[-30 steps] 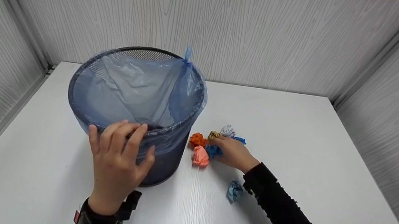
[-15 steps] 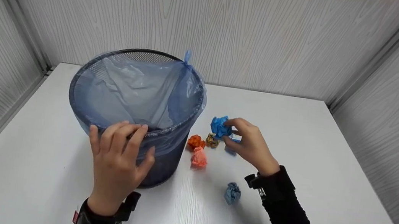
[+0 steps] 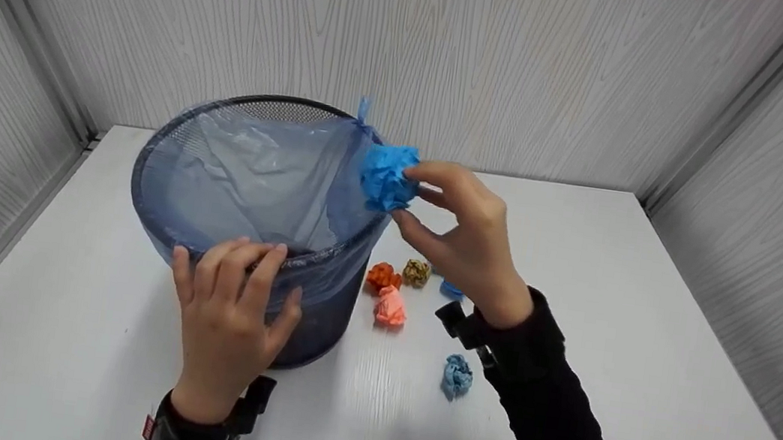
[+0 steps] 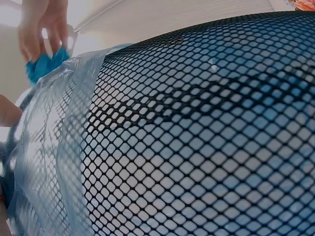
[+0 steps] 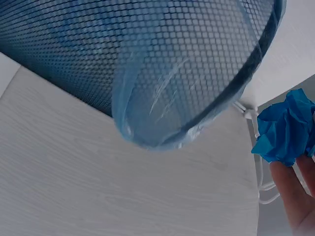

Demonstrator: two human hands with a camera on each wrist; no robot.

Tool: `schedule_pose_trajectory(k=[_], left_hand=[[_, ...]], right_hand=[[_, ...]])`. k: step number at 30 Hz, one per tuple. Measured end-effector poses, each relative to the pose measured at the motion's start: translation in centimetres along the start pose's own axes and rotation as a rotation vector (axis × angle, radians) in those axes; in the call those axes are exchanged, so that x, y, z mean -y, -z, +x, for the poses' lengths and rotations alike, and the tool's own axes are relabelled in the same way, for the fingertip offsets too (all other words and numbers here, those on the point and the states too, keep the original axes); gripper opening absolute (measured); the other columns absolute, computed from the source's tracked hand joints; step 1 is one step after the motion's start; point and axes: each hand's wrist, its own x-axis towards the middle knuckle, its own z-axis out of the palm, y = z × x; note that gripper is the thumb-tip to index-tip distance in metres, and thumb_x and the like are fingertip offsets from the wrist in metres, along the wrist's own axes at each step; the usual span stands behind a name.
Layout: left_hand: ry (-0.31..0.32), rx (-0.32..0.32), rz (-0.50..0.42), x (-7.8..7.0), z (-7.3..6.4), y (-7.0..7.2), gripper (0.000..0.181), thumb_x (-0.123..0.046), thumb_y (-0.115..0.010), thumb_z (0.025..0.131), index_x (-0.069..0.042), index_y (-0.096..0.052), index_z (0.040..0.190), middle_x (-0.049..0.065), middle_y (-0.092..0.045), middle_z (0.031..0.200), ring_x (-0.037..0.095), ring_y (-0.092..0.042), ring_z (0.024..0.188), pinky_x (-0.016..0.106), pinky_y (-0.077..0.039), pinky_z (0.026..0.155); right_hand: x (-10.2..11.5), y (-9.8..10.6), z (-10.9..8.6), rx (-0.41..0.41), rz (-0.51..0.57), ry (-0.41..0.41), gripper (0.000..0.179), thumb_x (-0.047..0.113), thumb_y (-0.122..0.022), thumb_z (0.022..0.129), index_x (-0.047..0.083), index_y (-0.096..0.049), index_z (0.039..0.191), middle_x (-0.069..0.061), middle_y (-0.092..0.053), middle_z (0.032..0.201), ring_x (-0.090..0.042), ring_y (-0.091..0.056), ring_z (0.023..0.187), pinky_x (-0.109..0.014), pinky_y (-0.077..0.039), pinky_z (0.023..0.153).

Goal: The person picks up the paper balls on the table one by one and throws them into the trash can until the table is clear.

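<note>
A black mesh wastebasket [image 3: 315, 342] stands left of centre, lined with a translucent blue bag [image 3: 271, 159] folded over its rim and knotted at the back right. My left hand [image 3: 227, 319] holds the near rim, fingers bent over it and thumb on the outer side. Between thumb and fingers, my right hand [image 3: 469, 230] pinches a crumpled blue paper ball [image 3: 388, 176], raised at the basket's right rim. The right wrist view shows this blue ball [image 5: 285, 129] at its right edge, fingertips under it. The left wrist view is mostly mesh wall [image 4: 197, 137].
On the white table [image 3: 565, 394], right of the basket, lie crumpled paper balls: orange [image 3: 384, 277], pink [image 3: 391, 307], gold [image 3: 417, 273] and blue [image 3: 452, 290], the last partly hidden by my right hand. A grey-blue ball [image 3: 457, 376] lies nearer. Wood-grain panels [image 3: 533, 64] enclose the table.
My right hand has picked the blue paper ball out of the group and carried it up and left to the basket's rim. The left hand has stayed on the near rim.
</note>
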Motion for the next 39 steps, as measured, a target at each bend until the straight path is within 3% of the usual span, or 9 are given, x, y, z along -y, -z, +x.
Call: schedule_pose_trajectory(k=[5, 9, 15, 20, 29, 39], left_hand=[[-0.002, 0.006, 0.006, 0.0, 0.0, 0.1, 0.033, -0.026, -0.046, 0.085, -0.002, -0.057, 0.105, 0.015, -0.053, 0.099, 0.034, -0.045, 0.099, 0.055, -0.009, 0.098], [-0.009, 0.007, 0.004, 0.0, 0.2, 0.1, 0.033, -0.025, -0.047, 0.084, -0.002, -0.057, 0.105, 0.014, -0.053, 0.099, 0.034, -0.045, 0.099, 0.054, -0.009, 0.098], [-0.013, 0.003, 0.003, -0.3, 0.3, 0.1, 0.032, -0.026, -0.047, 0.085, -0.002, -0.058, 0.104, 0.014, -0.053, 0.099, 0.034, -0.046, 0.099, 0.055, -0.010, 0.097], [-0.020, 0.006, 0.010, -0.4, 0.5, 0.1, 0.032, -0.026, -0.046, 0.086, -0.003, -0.058, 0.105, 0.014, -0.053, 0.099, 0.034, -0.045, 0.099, 0.055, -0.010, 0.098], [-0.030, 0.008, 0.000, -0.5, 0.5, -0.1, 0.032, -0.026, -0.046, 0.086, -0.003, -0.058, 0.105, 0.014, -0.053, 0.099, 0.033, -0.045, 0.100, 0.055, -0.010, 0.097], [-0.020, 0.016, -0.005, -0.4, 0.4, 0.1, 0.032, -0.026, -0.047, 0.086, -0.003, -0.058, 0.106, 0.014, -0.053, 0.100, 0.033, -0.045, 0.101, 0.055, -0.010, 0.098]], right_hand=[[0.2, -2.1, 1.2, 0.113, 0.021, 0.004, 0.028, 0.002, -0.063, 0.077, -0.005, -0.054, 0.103, -0.015, -0.054, 0.102, -0.019, -0.055, 0.094, -0.025, -0.045, 0.078], [0.0, -2.7, 1.0, 0.144, 0.007, -0.003, 0.026, 0.005, -0.063, 0.079, -0.002, -0.055, 0.102, -0.014, -0.053, 0.104, -0.018, -0.055, 0.095, -0.025, -0.045, 0.078], [-0.9, -1.1, -0.9, 0.150, -0.031, -0.061, 0.025, 0.003, -0.063, 0.078, -0.002, -0.055, 0.102, -0.012, -0.053, 0.105, -0.018, -0.053, 0.099, -0.028, -0.045, 0.079], [-1.9, 0.7, -3.6, 0.218, -0.114, -0.100, 0.026, 0.001, -0.064, 0.076, 0.001, -0.057, 0.101, -0.009, -0.054, 0.103, -0.017, -0.053, 0.096, -0.027, -0.045, 0.077], [-2.3, 2.5, -10.1, 0.514, -0.284, -0.133, 0.029, 0.008, -0.068, 0.073, 0.005, -0.058, 0.100, -0.009, -0.054, 0.102, -0.017, -0.057, 0.086, -0.026, -0.047, 0.070], [-3.2, 1.2, -16.9, 0.914, -0.310, -0.305, 0.029, 0.019, -0.070, 0.073, 0.008, -0.062, 0.098, -0.003, -0.057, 0.095, -0.014, -0.055, 0.083, -0.027, -0.048, 0.065]])
